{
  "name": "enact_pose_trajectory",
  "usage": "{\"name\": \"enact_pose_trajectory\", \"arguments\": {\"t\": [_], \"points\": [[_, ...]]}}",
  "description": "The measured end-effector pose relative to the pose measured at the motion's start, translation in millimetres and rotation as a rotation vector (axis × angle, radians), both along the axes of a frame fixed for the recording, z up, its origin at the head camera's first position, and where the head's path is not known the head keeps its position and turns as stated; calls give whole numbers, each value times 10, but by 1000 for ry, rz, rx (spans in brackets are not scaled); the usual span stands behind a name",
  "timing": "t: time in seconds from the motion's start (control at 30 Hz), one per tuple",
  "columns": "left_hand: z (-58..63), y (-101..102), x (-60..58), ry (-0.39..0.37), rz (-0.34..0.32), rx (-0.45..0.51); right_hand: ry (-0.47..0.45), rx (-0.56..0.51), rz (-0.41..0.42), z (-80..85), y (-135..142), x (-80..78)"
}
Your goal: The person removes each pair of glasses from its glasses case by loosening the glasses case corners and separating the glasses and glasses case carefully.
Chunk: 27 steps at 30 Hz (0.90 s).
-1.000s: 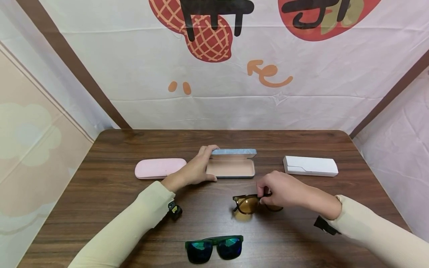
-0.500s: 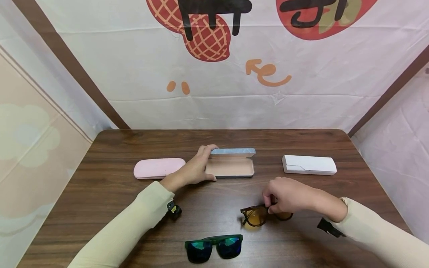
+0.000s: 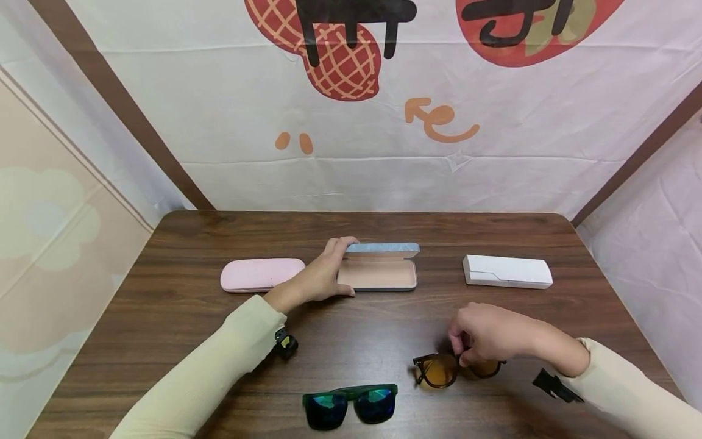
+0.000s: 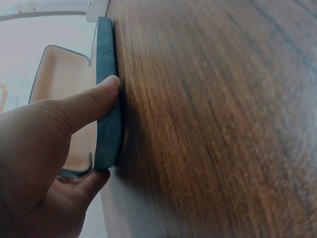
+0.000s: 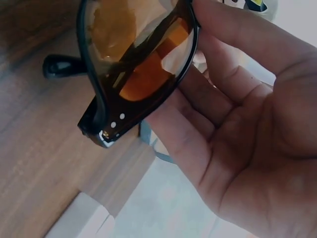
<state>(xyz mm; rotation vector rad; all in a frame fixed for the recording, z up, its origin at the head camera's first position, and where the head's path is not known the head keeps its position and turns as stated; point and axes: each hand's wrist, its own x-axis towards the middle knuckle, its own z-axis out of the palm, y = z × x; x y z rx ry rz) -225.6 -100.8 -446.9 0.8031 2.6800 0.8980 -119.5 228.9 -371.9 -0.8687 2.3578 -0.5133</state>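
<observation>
My left hand (image 3: pixel 314 277) holds the left end of an open glasses case (image 3: pixel 384 275) with a blue lid and beige lining. In the left wrist view its thumb lies on the dark front wall of the case (image 4: pixel 105 54), with fingers at the end. My right hand (image 3: pixel 493 332) pinches the bridge of dark-framed sunglasses with amber lenses (image 3: pixel 439 371), low over the table or touching it; I cannot tell which. Up close in the right wrist view, the temples of these sunglasses (image 5: pixel 148 84) look folded behind the lenses.
Green-framed sunglasses (image 3: pixel 351 407) with blue mirrored lenses lie near the front of the wooden table (image 3: pixel 219 231). Left of the open case is a closed pink glasses case (image 3: pixel 260 274); a closed white case (image 3: pixel 507 271) sits to the right. A printed cloth (image 3: pixel 247 183) hangs behind.
My right hand has drawn the amber sunglasses toward the front and right, away from the open case. The left hand and the case stay put.
</observation>
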Motion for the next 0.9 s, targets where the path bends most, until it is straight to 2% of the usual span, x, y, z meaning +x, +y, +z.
{"name": "enact_pose_trajectory", "arguments": {"t": [0.63,0.9], "points": [[-2,3,-1,-2,-1,6,-41,25,19,-177,-9,119],[-10,-1,4,4,-3,8,-22,26,34,-215,-16,150]]}}
